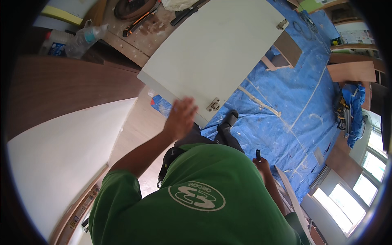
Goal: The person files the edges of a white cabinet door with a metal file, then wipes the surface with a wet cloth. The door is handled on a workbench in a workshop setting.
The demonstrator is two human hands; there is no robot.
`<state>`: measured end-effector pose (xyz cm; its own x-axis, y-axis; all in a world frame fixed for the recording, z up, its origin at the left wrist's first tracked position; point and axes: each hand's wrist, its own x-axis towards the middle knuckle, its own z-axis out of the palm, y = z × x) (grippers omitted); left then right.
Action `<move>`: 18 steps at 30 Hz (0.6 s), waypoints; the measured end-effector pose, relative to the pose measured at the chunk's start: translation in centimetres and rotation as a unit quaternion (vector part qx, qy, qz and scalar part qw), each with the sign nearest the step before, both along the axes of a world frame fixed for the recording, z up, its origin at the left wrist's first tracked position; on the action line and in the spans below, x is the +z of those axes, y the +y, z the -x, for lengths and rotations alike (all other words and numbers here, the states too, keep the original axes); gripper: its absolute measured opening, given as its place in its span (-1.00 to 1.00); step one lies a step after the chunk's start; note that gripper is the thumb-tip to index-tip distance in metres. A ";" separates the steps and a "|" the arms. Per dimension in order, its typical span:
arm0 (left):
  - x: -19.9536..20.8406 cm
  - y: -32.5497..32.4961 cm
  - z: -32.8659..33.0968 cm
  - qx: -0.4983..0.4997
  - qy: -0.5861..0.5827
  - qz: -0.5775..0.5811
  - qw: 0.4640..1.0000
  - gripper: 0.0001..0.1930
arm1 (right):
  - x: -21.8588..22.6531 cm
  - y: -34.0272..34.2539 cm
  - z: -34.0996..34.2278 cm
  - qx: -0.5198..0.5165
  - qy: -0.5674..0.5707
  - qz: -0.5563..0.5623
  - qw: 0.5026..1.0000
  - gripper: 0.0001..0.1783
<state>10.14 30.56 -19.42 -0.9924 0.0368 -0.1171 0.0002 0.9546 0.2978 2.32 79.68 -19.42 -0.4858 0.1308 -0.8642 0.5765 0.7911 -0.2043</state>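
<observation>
1. The flat off-white rectangular panel (208, 49) lay face up ahead of the person, its far left part over the brown wooden surface (112, 34) and its right side reaching out above the creased blue plastic sheet (304, 87) on the floor
2. The left hand (181, 118) was at the panel's near edge, overlapping it in view; its fingers were extended and blurred, with nothing visibly gripped, and whether it touched the panel could not be told
3. A silver metal hinge (213, 104) sat on the panel's near right corner, just to the right of the left hand, while a second silver metal hinge (281, 24) was at the far right corner, well apart from it
4. The right hand (261, 164) was low at the person's right side, well apart from the panel, its fingers closed around a slim black tool (258, 154) whose end stuck up above them
5. An orange-and-black cutter (141, 22) rested on the surface, left of the panel
</observation>
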 end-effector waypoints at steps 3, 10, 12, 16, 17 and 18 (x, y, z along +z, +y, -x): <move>-0.3 4.8 0.3 -0.136 -0.047 -0.160 0.977 -0.42 | -2.0 2.3 1.9 -0.017 -0.004 0.047 0.999 -0.75; -0.5 14.9 11.5 0.105 0.079 -0.047 0.990 -0.15 | -5.9 9.7 9.7 0.059 -0.027 0.063 0.996 -0.77; -0.9 16.1 16.1 0.166 0.057 -0.002 0.984 -0.08 | -7.9 14.6 11.7 0.004 -0.030 0.083 0.996 -0.78; -2.6 18.2 19.6 0.266 -0.025 0.040 0.963 -0.03 | -8.7 20.9 15.8 0.017 -0.054 0.050 0.997 -0.80; -2.7 18.7 19.7 0.282 -0.030 0.042 0.958 -0.02 | -8.6 22.2 16.8 0.032 -0.054 0.045 0.997 -0.80; -2.5 19.0 19.8 0.296 -0.033 0.046 0.954 -0.01 | -8.6 23.1 17.7 0.046 -0.053 0.040 0.997 -0.80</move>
